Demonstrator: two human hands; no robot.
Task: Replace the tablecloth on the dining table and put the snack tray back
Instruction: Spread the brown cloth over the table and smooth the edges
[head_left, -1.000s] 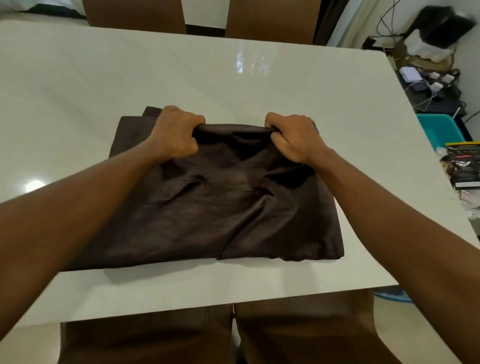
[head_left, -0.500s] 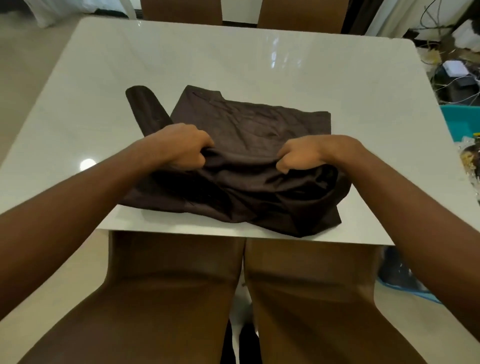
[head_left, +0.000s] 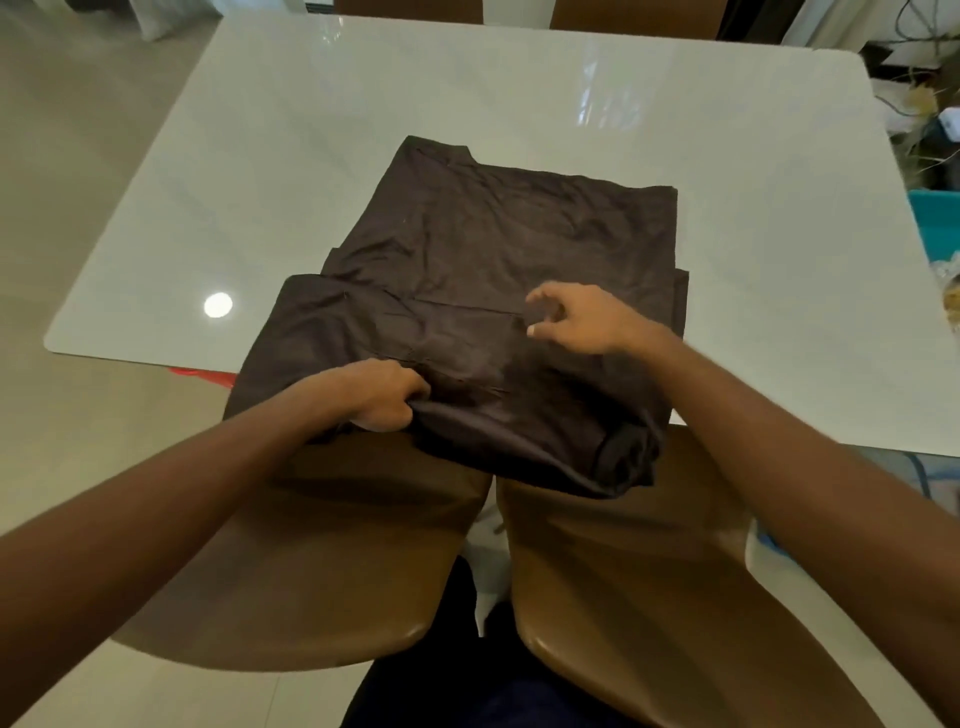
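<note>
A dark brown folded tablecloth lies on the glossy white dining table, with its near part hanging over the table's near edge above two chairs. My left hand grips a bunched fold of the cloth at that overhanging edge. My right hand hovers over the cloth near a seam, fingers spread and curved, holding nothing. No snack tray is in view.
Two brown chairs stand tucked at the near side, two more at the far side. A teal bin, cables and clutter sit right of the table. Something red shows under the left near edge.
I pulled the top layer of the cloth toward me, unfolding it over the near table edge. My right hand let go of the cloth and now hovers above it; the left still grips.
</note>
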